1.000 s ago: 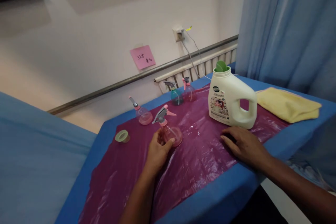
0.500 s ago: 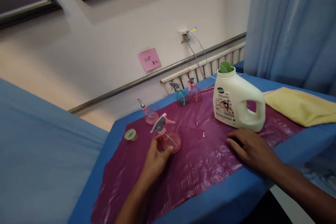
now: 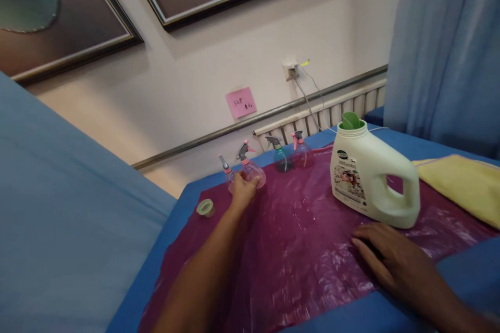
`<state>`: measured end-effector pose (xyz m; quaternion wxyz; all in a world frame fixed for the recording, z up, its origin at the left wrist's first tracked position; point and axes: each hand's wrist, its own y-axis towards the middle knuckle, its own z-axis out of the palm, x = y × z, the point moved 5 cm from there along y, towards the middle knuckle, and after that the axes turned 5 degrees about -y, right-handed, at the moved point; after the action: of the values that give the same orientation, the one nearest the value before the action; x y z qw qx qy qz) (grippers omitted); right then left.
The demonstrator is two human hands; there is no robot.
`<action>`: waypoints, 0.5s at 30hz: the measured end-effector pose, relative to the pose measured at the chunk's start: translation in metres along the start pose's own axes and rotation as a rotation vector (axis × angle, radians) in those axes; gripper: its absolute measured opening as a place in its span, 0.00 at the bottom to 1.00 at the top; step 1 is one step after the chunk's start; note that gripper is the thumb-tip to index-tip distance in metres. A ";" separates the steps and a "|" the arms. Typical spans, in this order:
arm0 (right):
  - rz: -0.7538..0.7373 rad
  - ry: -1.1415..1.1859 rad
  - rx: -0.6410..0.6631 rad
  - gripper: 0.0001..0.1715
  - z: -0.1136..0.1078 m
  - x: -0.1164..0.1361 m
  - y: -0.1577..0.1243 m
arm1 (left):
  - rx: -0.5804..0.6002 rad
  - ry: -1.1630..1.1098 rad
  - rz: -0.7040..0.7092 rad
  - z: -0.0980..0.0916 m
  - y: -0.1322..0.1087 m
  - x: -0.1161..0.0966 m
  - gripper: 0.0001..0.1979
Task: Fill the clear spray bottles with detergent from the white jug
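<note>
My left hand (image 3: 245, 190) grips a pink spray bottle (image 3: 255, 173) low on its round body, its grey and pink nozzle pointing up. Close to its left stands a clear spray bottle (image 3: 228, 177), partly hidden by my fingers. A teal spray bottle (image 3: 283, 158) and another pink one (image 3: 303, 154) stand together farther back. My right hand (image 3: 385, 250) rests on the purple plastic sheet (image 3: 291, 270) with loosely curled fingers, in front of a large cream jug (image 3: 365, 177) that has a green scoop (image 3: 350, 120) in its mouth.
A small greenish cup (image 3: 205, 208) sits at the sheet's left. On the right lies a yellow cloth (image 3: 461, 184). Behind the blue-covered table are a radiator (image 3: 336, 112), a socket with cables (image 3: 291, 71) and a pink note (image 3: 241, 102). Blue curtains hang on both sides.
My left hand has carried the pink spray bottle back toward the wall, beside the clear one. My right hand stays on the sheet. The view has shifted, showing more of the wall.
</note>
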<state>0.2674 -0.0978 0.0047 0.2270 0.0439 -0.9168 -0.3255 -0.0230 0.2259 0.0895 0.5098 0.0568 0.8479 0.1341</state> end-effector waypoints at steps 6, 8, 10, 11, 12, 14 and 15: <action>-0.030 0.001 -0.069 0.09 -0.001 0.001 0.000 | -0.112 0.220 -0.164 0.030 0.018 0.013 0.26; -0.036 0.014 -0.090 0.09 -0.003 0.002 0.001 | -0.128 0.264 -0.190 0.037 0.019 0.016 0.23; -0.051 0.021 -0.106 0.09 -0.006 0.004 0.003 | -0.138 0.298 -0.204 0.043 0.019 0.019 0.22; -0.065 0.020 -0.114 0.09 -0.008 0.004 0.004 | -0.142 0.312 -0.207 0.045 0.019 0.020 0.22; -0.080 0.017 -0.120 0.09 -0.009 0.005 0.005 | -0.147 0.325 -0.208 0.047 0.018 0.020 0.22; -0.107 0.011 -0.126 0.09 -0.011 0.006 0.007 | -0.160 0.345 -0.207 0.051 0.017 0.019 0.22; -0.116 0.012 -0.129 0.09 -0.012 0.006 0.008 | -0.168 0.352 -0.205 0.053 0.017 0.018 0.22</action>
<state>0.2677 -0.1004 0.0203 0.2158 0.0842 -0.8885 -0.3962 0.0139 0.2549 0.0554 0.3678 -0.0968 0.9110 0.1596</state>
